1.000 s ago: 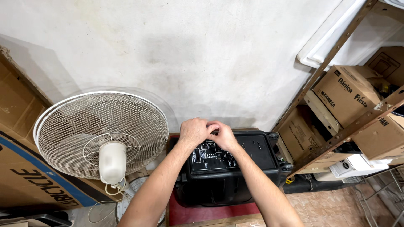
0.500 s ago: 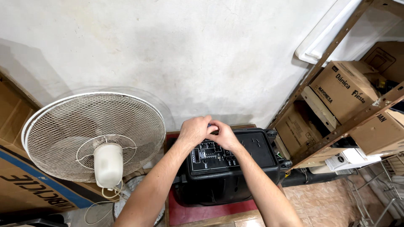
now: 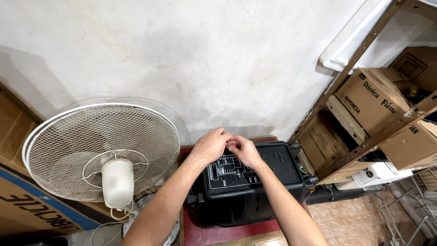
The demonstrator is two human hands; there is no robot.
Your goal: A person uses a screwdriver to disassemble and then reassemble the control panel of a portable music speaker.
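A black portable speaker (image 3: 255,191) stands below me against the white wall, its top control panel (image 3: 227,171) facing up with small buttons and knobs. My left hand (image 3: 210,146) rests over the panel's far left edge, fingers curled toward the right hand. My right hand (image 3: 244,150) meets it at the fingertips above the panel's back edge. The fingertips of both hands pinch together at one small spot; what lies between them is hidden.
A white mesh-guarded fan (image 3: 102,152) stands to the left, in front of a cardboard box (image 3: 22,205). A rusty metal shelf (image 3: 364,141) on the right holds several cardboard boxes (image 3: 371,98). The speaker sits on a red surface (image 3: 218,234).
The view has shifted slightly, so the fan and speaker sit a little differently in frame. Both hands stay together over the back of the control panel.
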